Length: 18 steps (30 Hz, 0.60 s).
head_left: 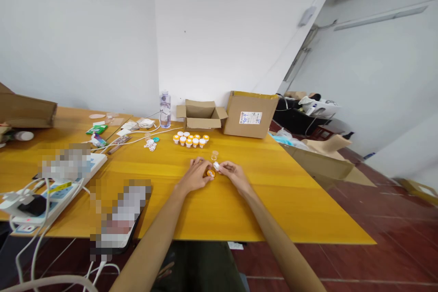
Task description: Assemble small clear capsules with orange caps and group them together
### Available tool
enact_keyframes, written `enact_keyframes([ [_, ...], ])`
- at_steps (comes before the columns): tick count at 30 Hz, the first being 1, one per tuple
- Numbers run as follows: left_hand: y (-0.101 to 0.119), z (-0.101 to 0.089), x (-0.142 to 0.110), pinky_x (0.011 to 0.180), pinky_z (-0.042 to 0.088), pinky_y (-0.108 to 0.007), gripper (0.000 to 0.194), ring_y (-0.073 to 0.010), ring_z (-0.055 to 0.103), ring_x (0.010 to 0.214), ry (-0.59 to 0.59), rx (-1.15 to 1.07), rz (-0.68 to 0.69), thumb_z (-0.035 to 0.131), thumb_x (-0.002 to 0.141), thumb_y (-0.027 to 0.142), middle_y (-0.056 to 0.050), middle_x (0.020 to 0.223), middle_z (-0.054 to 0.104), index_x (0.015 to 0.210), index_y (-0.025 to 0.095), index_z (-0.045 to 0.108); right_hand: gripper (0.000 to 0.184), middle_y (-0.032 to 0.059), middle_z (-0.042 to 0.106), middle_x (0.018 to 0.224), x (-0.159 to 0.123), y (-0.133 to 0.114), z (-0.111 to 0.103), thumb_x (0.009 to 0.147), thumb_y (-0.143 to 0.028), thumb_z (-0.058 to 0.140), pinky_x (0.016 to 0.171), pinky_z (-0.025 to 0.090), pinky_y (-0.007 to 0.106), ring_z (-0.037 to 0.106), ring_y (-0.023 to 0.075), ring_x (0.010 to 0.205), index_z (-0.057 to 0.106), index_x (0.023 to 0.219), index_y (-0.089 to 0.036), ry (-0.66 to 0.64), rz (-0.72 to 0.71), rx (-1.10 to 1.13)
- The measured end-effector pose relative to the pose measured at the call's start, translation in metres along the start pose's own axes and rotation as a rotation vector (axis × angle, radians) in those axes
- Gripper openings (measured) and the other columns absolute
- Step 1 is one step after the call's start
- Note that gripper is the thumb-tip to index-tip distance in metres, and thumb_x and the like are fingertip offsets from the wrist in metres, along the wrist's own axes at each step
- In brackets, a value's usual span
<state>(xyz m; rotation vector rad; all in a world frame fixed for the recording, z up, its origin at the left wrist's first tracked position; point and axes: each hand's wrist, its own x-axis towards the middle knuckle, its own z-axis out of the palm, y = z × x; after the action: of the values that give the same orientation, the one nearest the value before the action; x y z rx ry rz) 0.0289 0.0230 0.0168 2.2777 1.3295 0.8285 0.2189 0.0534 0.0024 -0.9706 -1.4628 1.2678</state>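
Low over the table, my left hand [197, 174] is closed on a small orange ring-shaped cap [211, 174]. My right hand [234, 174] pinches a small white piece [216, 166] close beside that cap; its exact kind is too small to tell. Just beyond my fingers a small clear cup [214, 155] stands on the table. Farther back, several small jars with white tops and orange rims [189, 142] stand grouped together.
An open cardboard box [203, 122] and a closed carton [251, 116] stand against the wall, with a clear bottle [165, 109] to their left. Left lie white rings [150, 145], a phone [125, 216], a power strip [65, 191] and cables. The table's edge runs along the right.
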Motion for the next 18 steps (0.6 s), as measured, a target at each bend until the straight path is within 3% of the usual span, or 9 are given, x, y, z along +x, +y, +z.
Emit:
enact_keyframes([
  [18,0.0038,0.0034,0.0026,0.091,0.041,-0.038,0.021,-0.024,0.057,0.1,0.237,-0.016,0.056,0.066,0.083,0.018,-0.004,0.099,0.066,0.102,0.025,0.059,0.038,0.0012,0.072,0.084,-0.0037,-0.0048,0.0028,0.062,-0.056,0.082,0.089,0.049,0.036,0.065,0.0192,0.083,0.07,0.076,-0.023,-0.141,-0.027,0.025],
])
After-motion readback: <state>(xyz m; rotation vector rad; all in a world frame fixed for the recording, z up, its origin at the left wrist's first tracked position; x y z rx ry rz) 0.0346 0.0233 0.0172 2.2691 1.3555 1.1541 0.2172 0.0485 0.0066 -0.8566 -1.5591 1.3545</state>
